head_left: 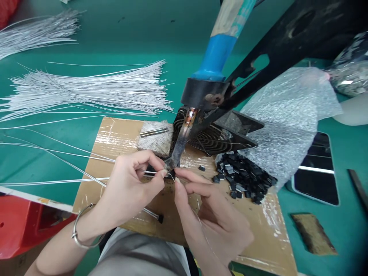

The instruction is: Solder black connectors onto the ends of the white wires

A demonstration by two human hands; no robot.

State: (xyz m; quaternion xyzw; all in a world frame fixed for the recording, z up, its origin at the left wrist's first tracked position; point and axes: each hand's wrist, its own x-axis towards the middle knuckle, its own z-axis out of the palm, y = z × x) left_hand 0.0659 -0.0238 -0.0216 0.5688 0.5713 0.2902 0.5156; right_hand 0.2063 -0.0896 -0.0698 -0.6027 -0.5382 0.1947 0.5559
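Near soldering iron, left hand pinches tiny part, mostly hidden; right hand pinches thin wire. Black pieces piled on cardboard.

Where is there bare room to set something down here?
Bare cardboard lies between the right hand and the brown block, nearer the wearer than the black pieces. A smaller patch of green table shows between the white wires and the blue-handled tool. Most crowded: the tool's tip, with the left hand close by.
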